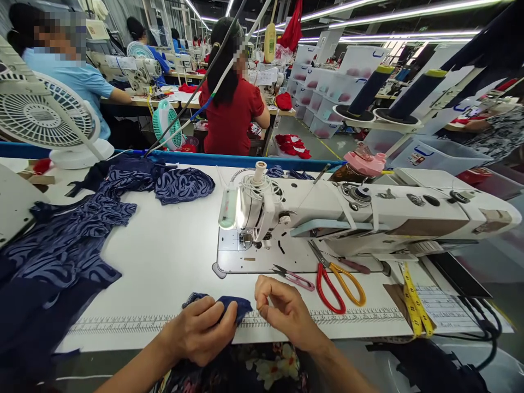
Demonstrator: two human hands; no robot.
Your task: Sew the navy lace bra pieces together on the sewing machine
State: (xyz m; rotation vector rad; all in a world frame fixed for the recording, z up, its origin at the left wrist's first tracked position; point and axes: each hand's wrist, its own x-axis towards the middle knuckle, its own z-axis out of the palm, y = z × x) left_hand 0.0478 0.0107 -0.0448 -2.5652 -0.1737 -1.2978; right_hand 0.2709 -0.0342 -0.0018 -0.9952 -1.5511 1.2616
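Observation:
Near the table's front edge, my left hand [207, 327] is closed around a piece of navy fabric [239, 308], whose end sticks out to the right past the thumb. My right hand [282, 311] hovers just right of that end, thumb and index finger pressed together; whatever is between them, if anything, is too small to name. A printed ruler strip [135, 322] runs along the table under both hands. Behind them stands a white sewing machine [393, 202] with its lamp lit over the needle plate [233, 240].
Pink thread snips [301, 280] and scissors with red and yellow handles [331, 278] lie right of my hands. A yellow tape measure [413, 305] hangs at the right edge. Patterned navy garments [73, 234] cover the left side. A fan [45, 109] and co-workers are beyond.

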